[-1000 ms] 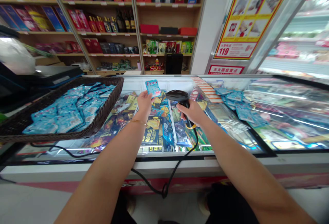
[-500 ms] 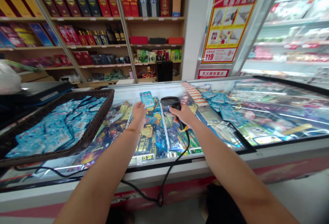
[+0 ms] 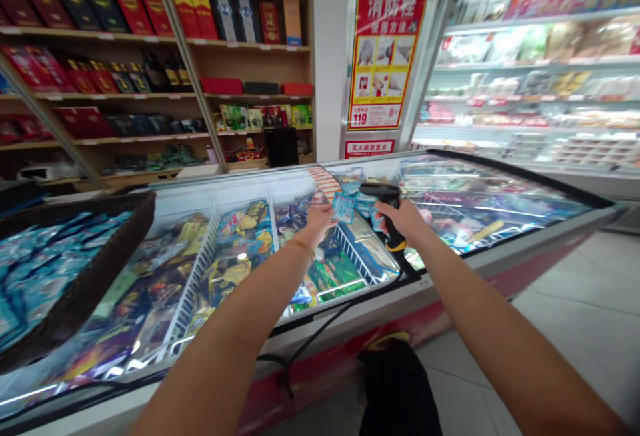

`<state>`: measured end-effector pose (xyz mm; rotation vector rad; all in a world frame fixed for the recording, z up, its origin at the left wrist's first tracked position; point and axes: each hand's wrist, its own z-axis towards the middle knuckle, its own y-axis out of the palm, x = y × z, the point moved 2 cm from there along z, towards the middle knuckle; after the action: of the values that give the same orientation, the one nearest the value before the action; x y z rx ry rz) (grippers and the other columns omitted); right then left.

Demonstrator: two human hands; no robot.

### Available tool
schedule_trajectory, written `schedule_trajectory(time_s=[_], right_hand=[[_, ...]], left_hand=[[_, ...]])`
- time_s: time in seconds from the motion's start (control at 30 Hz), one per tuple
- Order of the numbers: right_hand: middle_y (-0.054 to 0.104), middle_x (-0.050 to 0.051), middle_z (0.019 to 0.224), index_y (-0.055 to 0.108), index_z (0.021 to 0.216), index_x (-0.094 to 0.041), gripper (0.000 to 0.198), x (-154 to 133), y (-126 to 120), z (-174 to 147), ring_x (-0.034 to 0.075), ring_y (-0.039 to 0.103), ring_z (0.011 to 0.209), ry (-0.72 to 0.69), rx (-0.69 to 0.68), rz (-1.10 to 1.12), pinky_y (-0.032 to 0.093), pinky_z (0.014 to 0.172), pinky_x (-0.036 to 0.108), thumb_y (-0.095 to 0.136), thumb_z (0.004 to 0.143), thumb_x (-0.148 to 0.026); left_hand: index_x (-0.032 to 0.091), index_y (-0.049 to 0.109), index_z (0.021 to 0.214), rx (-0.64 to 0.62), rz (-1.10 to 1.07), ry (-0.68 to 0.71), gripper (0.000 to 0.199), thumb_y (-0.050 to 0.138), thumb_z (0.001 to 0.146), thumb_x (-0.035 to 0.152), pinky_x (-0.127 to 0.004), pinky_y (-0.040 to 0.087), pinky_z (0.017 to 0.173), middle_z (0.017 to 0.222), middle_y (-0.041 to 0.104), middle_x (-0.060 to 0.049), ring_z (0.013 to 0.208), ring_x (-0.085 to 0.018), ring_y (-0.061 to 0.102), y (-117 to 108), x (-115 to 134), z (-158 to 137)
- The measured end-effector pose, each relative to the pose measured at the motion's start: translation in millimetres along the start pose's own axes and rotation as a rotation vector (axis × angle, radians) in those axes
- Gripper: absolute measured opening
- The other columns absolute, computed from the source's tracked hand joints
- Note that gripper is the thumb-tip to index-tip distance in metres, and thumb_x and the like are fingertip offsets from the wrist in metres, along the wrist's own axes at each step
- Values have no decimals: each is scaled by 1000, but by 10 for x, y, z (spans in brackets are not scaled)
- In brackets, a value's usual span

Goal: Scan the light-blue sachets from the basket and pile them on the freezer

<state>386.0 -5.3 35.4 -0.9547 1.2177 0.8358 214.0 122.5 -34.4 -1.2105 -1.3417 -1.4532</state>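
Observation:
My left hand (image 3: 319, 223) pinches a small light-blue packet (image 3: 343, 208) by its edge, above the glass top of a chest freezer (image 3: 240, 179). In my right hand (image 3: 404, 220) is a black barcode scanner (image 3: 383, 193) with a yellow-orange ring near the handle's end, its head pointing left toward the packet. From the handle a black cable (image 3: 325, 323) runs down and left along the freezer's front edge. Just behind the held packet and the scanner, more blue packets (image 3: 366, 204) lie on the glass. Their number is hard to make out.
A dark wicker basket (image 3: 120, 243) full of similar blue packets sits on the freezer at left. Bagged frozen goods (image 3: 245, 223) show through the glass. Shelves of boxes (image 3: 240, 16) stand behind, a red poster (image 3: 387, 56) hangs centrally, and a refrigerated display (image 3: 540, 63) stands right.
The view has turned to the right. My left hand has carried its packet rightward to near the packets on the glass. My right hand still holds the scanner and has moved right too.

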Motion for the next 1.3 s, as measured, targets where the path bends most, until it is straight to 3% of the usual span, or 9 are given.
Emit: schedule_trajectory(time_s=[0.17, 0.3, 0.43, 0.6, 0.7, 0.8, 1.1, 1.2, 1.3], right_hand=[[64, 0, 61, 58, 80, -16, 13, 87, -469, -12, 11, 56, 40, 19, 98, -27, 46, 39, 23, 69, 85, -20], [64, 1, 60, 58, 76, -15, 15, 136, -659, -6, 10, 56, 41, 55, 158, -22, 47, 40, 23, 67, 87, -18], [64, 1, 60, 59, 76, -15, 14, 186, -684, 16, 10, 56, 40, 76, 174, -1, 47, 39, 23, 67, 87, -18], [65, 1, 61, 58, 76, -16, 15, 235, -503, 53, 11, 56, 41, 59, 146, -14, 47, 40, 24, 69, 86, -20], [64, 0, 60, 58, 77, -16, 15, 204, -255, 65, 11, 55, 39, 42, 98, -3, 46, 39, 24, 69, 85, -20], [63, 0, 59, 57, 77, -16, 15, 119, 107, 63, 11, 55, 39, 22, 46, 1, 45, 38, 23, 70, 84, -19], [62, -2, 59, 55, 76, -18, 17, -235, 1636, -73, 10, 54, 38, -109, -260, 54, 42, 38, 22, 68, 85, -23], [62, -1, 58, 54, 75, -19, 19, -313, 2082, -174, 10, 54, 38, -136, -370, 18, 43, 39, 22, 70, 84, -27], [64, -1, 62, 54, 76, -19, 21, -337, 2383, -267, 10, 54, 39, -182, -441, 5, 42, 39, 21, 71, 83, -29]], left_hand=[[14, 71, 74, -99, -24, -73, 12, 78, 69, 5, -42, 58, 89, 81, 70, -7, 82, -19, 70, 745, -187, 3], [13, 68, 71, -59, -9, -47, 13, 75, 70, 3, -39, 59, 88, 75, 66, -5, 79, -17, 68, 1041, -242, 31], [13, 65, 66, -47, -9, -40, 15, 70, 72, 0, -36, 59, 85, 63, 58, -1, 70, -14, 65, 1068, -226, 25], [13, 67, 76, -48, -29, -30, 13, 73, 71, 3, -34, 59, 80, 65, 62, -2, 67, -13, 65, 791, -79, 1], [14, 69, 84, 25, -13, -2, 14, 76, 72, 9, -32, 59, 77, 72, 66, -5, 70, -15, 66, 419, 113, 8], [14, 69, 87, 127, 46, 28, 17, 77, 72, 12, -33, 58, 76, 75, 68, -6, 71, -16, 66, -131, 397, 14], [16, 68, 83, 550, 235, 321, 14, 66, 71, 9, -37, 57, 78, 71, 63, -4, 71, -17, 65, -2327, 1499, -145], [16, 67, 85, 698, 427, 325, 13, 62, 73, 13, -40, 56, 81, 75, 65, -6, 78, -21, 67, -3052, 1816, -288], [17, 66, 78, 845, 860, 349, 7, 64, 72, 15, -44, 51, 93, 83, 70, -10, 95, -29, 67, -3705, 2028, -496]])
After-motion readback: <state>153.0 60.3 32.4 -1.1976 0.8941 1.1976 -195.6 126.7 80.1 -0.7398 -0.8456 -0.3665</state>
